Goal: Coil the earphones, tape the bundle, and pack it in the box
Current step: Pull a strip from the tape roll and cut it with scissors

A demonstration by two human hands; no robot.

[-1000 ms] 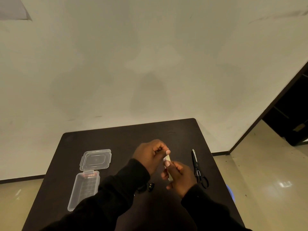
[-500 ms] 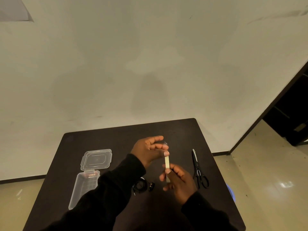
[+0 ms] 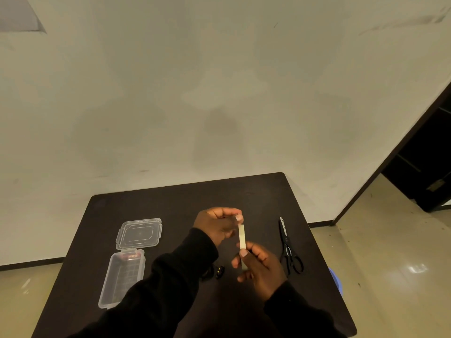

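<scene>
Dark table [image 3: 256, 191] against a pale wall; black scissors [image 3: 288, 247] lying closed near its right edge, blades pointing away; clear lid [image 3: 139, 233] flat on the left side, the clear box [image 3: 122, 279] open just in front of it; black sleeve [image 3: 170, 284] of the left arm hiding most of the earphones [image 3: 219, 272], only a small dark part showing on the table beneath the hands; left hand [image 3: 217, 228] raised, thumb and forefinger pinching the top end of a pale strip of tape [image 3: 241, 236]; right hand [image 3: 262, 269] lower, thumb and fingers pinching the bottom end; strip narrow, upright, stretched straight between both hands above the table
</scene>
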